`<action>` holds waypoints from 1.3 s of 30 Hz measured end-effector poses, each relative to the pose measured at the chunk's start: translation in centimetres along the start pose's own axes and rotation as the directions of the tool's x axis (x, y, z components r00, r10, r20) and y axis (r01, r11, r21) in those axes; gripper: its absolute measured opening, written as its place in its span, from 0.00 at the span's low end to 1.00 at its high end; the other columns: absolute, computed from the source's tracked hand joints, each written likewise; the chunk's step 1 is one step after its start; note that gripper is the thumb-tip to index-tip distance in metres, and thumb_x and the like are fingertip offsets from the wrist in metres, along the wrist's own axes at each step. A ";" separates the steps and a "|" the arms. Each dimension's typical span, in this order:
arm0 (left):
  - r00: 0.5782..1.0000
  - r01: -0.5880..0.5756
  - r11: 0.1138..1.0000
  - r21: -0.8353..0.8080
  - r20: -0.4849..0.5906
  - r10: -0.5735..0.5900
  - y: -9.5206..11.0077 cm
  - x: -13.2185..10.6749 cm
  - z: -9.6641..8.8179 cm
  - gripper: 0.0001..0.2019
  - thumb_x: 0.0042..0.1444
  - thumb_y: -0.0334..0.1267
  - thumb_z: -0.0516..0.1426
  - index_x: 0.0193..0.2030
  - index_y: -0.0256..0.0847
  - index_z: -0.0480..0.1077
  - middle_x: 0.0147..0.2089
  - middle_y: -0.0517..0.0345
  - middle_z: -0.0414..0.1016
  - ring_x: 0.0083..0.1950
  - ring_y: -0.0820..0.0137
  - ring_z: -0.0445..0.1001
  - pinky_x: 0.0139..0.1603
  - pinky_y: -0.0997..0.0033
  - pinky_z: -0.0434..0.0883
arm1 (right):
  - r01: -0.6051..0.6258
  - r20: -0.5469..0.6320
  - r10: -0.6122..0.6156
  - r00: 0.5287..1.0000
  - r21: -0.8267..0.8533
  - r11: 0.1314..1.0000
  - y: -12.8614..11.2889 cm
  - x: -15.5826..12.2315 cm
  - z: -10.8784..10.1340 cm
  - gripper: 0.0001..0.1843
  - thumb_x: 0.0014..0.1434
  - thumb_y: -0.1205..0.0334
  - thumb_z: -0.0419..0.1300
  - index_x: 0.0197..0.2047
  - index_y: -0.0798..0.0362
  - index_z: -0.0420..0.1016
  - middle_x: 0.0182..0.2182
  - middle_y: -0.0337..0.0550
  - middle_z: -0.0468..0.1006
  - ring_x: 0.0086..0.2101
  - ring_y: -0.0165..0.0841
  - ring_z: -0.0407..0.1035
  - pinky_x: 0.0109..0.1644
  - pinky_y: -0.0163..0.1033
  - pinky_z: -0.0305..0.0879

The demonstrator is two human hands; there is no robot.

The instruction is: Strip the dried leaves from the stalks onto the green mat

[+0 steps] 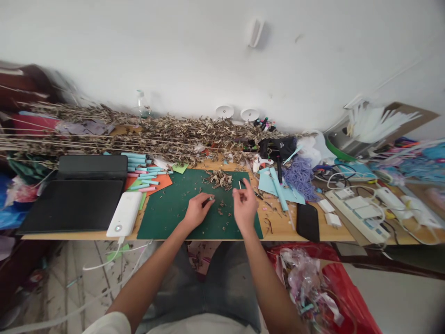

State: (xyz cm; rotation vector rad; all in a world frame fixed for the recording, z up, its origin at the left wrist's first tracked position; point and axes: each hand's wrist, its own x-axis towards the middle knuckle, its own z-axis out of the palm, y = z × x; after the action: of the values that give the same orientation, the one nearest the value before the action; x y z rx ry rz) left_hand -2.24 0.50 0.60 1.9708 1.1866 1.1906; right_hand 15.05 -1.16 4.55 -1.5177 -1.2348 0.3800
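Observation:
My left hand [196, 210] is closed in a pinch over the green cutting mat [163, 208]. Between its fingertips shows the pale end of a small paper tube [212, 198]; the rest is covered by the fingers. To its right, my right hand [245, 208] is raised above the mat with thumb and fingers apart, and I see nothing held in it. A thin white stick [239, 184] appears just beyond the right thumb. A heap of dried leaves [219, 179] lies at the mat's back edge, and loose leaf crumbs [222, 204] are scattered between my hands.
Dried stems [167, 134] line the wall side. Left are a black tablet case [76, 204], a white power bank [125, 213] and blue and pink paper tubes [139, 169]. Right are a glue gun [261, 162], purple yarn [299, 178], a phone [308, 221] and a power strip [358, 215].

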 end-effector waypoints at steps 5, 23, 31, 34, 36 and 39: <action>1.000 0.007 1.000 -0.010 -0.009 -0.007 -0.2 0.0 0.1 0.12 0.63 0.38 0.53 0.48 0.39 0.74 0.43 0.50 0.78 0.43 0.67 0.75 0.47 0.65 0.72 | 0.034 0.047 -0.027 0.999 -0.160 0.987 2.5 2.0 -2.1 0.15 0.58 0.55 0.57 0.40 0.56 0.78 0.32 0.49 0.80 0.30 0.37 0.72 0.38 0.42 0.69; 0.994 -0.019 1.000 0.020 0.105 0.017 -0.1 -0.1 0.1 0.10 0.63 0.33 0.50 0.38 0.38 0.73 0.35 0.54 0.73 0.37 0.69 0.71 0.40 0.70 0.68 | -0.441 0.521 0.251 0.815 0.279 0.853 -0.3 -0.4 4.5 0.12 0.47 0.54 0.63 0.28 0.54 0.75 0.16 0.35 0.70 0.17 0.27 0.63 0.19 0.31 0.58; 0.994 -0.011 0.998 0.054 0.111 0.005 -0.4 0.0 0.1 0.09 0.63 0.34 0.51 0.39 0.38 0.73 0.35 0.54 0.73 0.37 0.69 0.71 0.40 0.70 0.68 | -0.198 0.476 0.080 0.876 0.202 0.959 -0.6 -0.2 3.2 0.14 0.54 0.53 0.61 0.38 0.54 0.77 0.24 0.40 0.77 0.23 0.31 0.70 0.27 0.35 0.66; 0.995 -0.022 1.000 0.017 0.100 0.020 -0.4 0.0 0.2 0.11 0.63 0.33 0.50 0.46 0.39 0.73 0.39 0.52 0.75 0.41 0.67 0.72 0.43 0.68 0.69 | 0.187 0.377 -0.194 0.906 0.055 0.981 -0.6 -0.9 2.9 0.09 0.59 0.59 0.57 0.40 0.51 0.77 0.33 0.44 0.78 0.34 0.34 0.73 0.40 0.38 0.69; 0.995 -0.026 1.000 -0.003 0.095 0.026 -0.4 0.0 0.2 0.12 0.63 0.32 0.50 0.48 0.40 0.73 0.40 0.52 0.75 0.42 0.67 0.73 0.45 0.67 0.69 | 0.357 0.379 -0.319 0.869 -0.032 0.934 -0.5 -1.5 2.9 0.11 0.63 0.63 0.53 0.39 0.51 0.77 0.36 0.46 0.78 0.38 0.35 0.72 0.45 0.39 0.68; 0.996 -0.019 1.000 -0.018 0.086 0.020 -0.4 -0.1 0.3 0.12 0.62 0.31 0.50 0.47 0.39 0.73 0.38 0.53 0.74 0.42 0.67 0.72 0.45 0.67 0.70 | 0.438 0.382 -0.362 0.850 -0.132 0.889 -0.4 -2.1 3.2 0.12 0.64 0.64 0.52 0.41 0.50 0.77 0.37 0.46 0.77 0.39 0.35 0.71 0.45 0.37 0.67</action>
State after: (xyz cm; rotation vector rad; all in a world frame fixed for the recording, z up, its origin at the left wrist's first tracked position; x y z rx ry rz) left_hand -2.18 0.63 0.16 2.0040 1.1124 1.1097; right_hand 11.54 -1.30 2.94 -1.3521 -1.8887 0.2430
